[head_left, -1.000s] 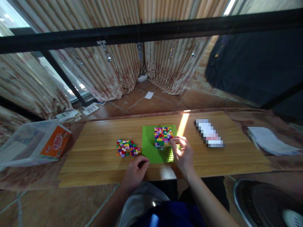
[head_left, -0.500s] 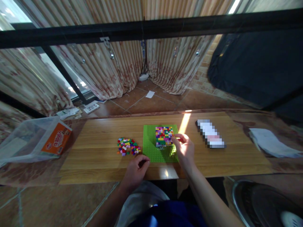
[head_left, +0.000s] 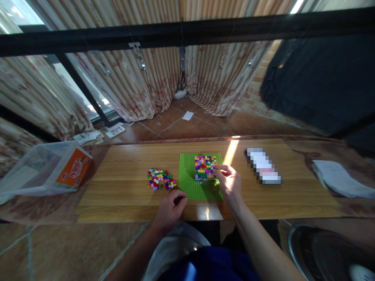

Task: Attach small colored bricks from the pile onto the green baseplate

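Note:
A square block of many-coloured small toy bricks (head_left: 204, 167) sits on the green studded baseplate (head_left: 187, 189). At the block's right edge, my right hand (head_left: 230, 182) pinches a small brick between thumb and forefinger; the fingertips mostly cover it. My left hand (head_left: 172, 207) rests by the baseplate's lower left corner with its fingers curled and thumb against forefinger. Whether anything is inside that hand cannot be seen. Just beyond it, left of the baseplate, lies a loose pile of coloured bricks (head_left: 159, 177).
The wooden table (head_left: 123, 195) carries a phone (head_left: 263, 166) with a blurred-out screen on the right. White papers (head_left: 341, 177) lie past its right end. A clear plastic bin (head_left: 32, 164) with an orange label stands at the left. Sunlight streaks the tabletop.
The whole view has shifted slightly, so the scene sits a little further right. Both hands keep almost the same places relative to the baseplate and block.

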{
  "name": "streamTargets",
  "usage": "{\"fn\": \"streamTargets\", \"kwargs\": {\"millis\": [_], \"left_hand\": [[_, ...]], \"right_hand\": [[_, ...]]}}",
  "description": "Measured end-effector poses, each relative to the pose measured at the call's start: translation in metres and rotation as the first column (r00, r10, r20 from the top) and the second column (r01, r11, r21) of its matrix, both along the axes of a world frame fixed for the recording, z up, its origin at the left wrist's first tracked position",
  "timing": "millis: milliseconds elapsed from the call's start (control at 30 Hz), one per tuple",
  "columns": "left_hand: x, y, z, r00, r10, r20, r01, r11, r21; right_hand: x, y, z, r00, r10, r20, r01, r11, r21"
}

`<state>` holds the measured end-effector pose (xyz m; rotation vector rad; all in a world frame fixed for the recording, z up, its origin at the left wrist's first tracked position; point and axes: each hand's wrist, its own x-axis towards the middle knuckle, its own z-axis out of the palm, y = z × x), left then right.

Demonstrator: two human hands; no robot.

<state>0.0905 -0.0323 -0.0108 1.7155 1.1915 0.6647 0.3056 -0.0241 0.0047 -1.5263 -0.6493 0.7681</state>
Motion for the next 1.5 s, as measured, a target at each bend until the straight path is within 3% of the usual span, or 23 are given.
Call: {"fn": "streamTargets", "kwargs": {"millis": [233,367,467,600,767,967,1367,1500], "left_hand": [[-0.003,-0.003,0.005,1.0,0.029,0.006,-0.029,0.999,0.024],[-0.018,0.004,0.006,0.983,0.183,0.0,-0.182,0.979,0.093],[-0.034,0.014,0.003,0.958,0.278,-0.072,-0.263,0.949,0.172],[-0.041,0.023,0.0,0.947,0.262,-0.185,-0.209,0.941,0.265],[-0.028,0.021,0.004,0.901,0.26,-0.348,-0.123,0.921,0.369],[-0.024,0.02,0.007,0.844,0.281,-0.457,-0.081,0.908,0.41],[-0.016,0.018,0.005,0.808,0.376,-0.453,-0.103,0.847,0.521],[-0.014,0.014,0.019,0.867,0.25,-0.431,-0.016,0.878,0.479]], "right_hand": [[0.001,-0.001,-0.003,0.999,0.033,-0.006,-0.033,0.999,0.031],[0.004,-0.008,-0.007,0.993,0.081,0.088,-0.087,0.993,0.075],[0.006,-0.017,-0.007,0.974,0.009,0.228,-0.026,0.997,0.072],[0.005,-0.026,-0.006,0.953,-0.023,0.303,0.01,0.999,0.043],[-0.001,-0.036,-0.006,0.947,-0.009,0.322,-0.012,0.998,0.064],[-0.009,-0.041,-0.005,0.944,0.014,0.329,-0.049,0.994,0.096],[-0.032,-0.051,-0.003,0.903,0.175,0.392,-0.225,0.971,0.085],[-0.05,-0.052,-0.005,0.857,0.229,0.462,-0.324,0.936,0.136]]}}
